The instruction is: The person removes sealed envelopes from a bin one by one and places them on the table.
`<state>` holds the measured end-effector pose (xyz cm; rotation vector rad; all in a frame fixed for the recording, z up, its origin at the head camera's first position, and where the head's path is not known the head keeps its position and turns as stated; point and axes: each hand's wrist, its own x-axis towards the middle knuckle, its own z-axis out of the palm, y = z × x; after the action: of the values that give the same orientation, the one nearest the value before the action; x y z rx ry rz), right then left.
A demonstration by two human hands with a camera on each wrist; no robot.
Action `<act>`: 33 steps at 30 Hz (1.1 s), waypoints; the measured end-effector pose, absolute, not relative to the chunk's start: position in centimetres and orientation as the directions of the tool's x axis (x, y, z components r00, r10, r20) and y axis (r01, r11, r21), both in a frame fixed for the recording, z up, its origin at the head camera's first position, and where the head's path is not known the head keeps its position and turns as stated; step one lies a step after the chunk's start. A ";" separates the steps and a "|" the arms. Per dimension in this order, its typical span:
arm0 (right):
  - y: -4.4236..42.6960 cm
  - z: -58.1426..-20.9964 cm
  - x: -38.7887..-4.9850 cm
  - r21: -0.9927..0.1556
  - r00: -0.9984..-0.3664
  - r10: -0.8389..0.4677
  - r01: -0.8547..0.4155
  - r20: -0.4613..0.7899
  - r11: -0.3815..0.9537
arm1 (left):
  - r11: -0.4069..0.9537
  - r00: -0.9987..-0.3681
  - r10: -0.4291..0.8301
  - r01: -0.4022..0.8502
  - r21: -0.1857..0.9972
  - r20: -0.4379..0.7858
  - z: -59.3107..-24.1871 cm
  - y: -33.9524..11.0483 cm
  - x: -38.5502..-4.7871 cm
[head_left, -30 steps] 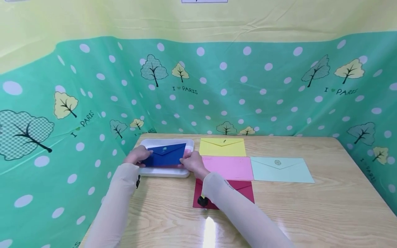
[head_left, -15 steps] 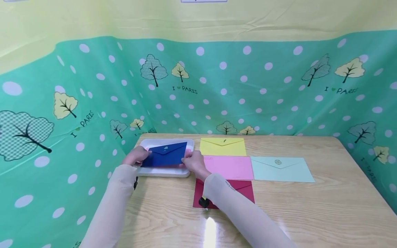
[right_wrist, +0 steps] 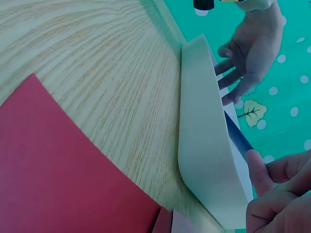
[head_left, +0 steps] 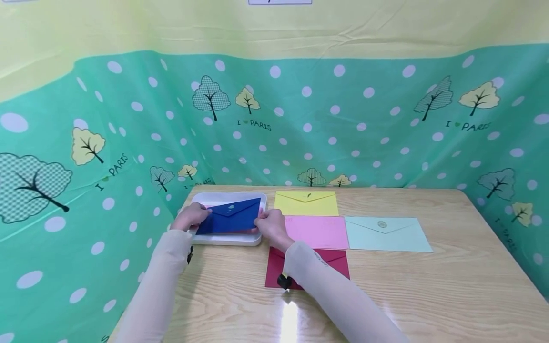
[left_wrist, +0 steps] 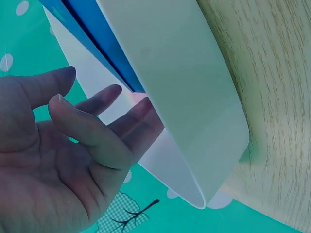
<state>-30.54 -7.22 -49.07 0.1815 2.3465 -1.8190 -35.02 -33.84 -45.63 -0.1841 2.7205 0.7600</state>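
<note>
A blue envelope (head_left: pixel 231 220) lies tilted over the white tray (head_left: pixel 227 241), its right end raised, with something pink partly showing under it. At that right end, my right hand (head_left: pixel 273 229) pinches the edge between thumb and fingers; the right wrist view shows the pinch of this hand (right_wrist: pixel 284 194) too. My left hand (head_left: pixel 191 217) is at the tray's left side by the envelope's other end. In the left wrist view the left hand (left_wrist: pixel 73 141) has its fingers loosely spread, some reaching inside the tray wall (left_wrist: pixel 194 102), near the envelope (left_wrist: pixel 109 46).
Right of the tray lie a yellow envelope (head_left: pixel 306 206), a pink one (head_left: pixel 319 232), a pale green one (head_left: pixel 388 236) and a dark red one (head_left: pixel 274 274), partly under my right forearm. A patterned green cloth (head_left: pixel 321 143) hangs behind and at the sides of the wooden table (head_left: pixel 454 281).
The blue envelope's right end has moved slightly to the right together with my right hand. The left hand has hardly moved.
</note>
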 end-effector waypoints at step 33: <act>-3.6 -49.3 -29.1 -0.968 -0.981 0.014 0.191 -0.191 0.163 | 0.868 -0.965 -0.015 -0.142 0.475 -0.262 -46.4 -31.7 -33.9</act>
<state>-29.14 -3.59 -49.29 0.2036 2.2873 -1.9370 -33.91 -31.70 -46.36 -0.1195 2.7913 0.7372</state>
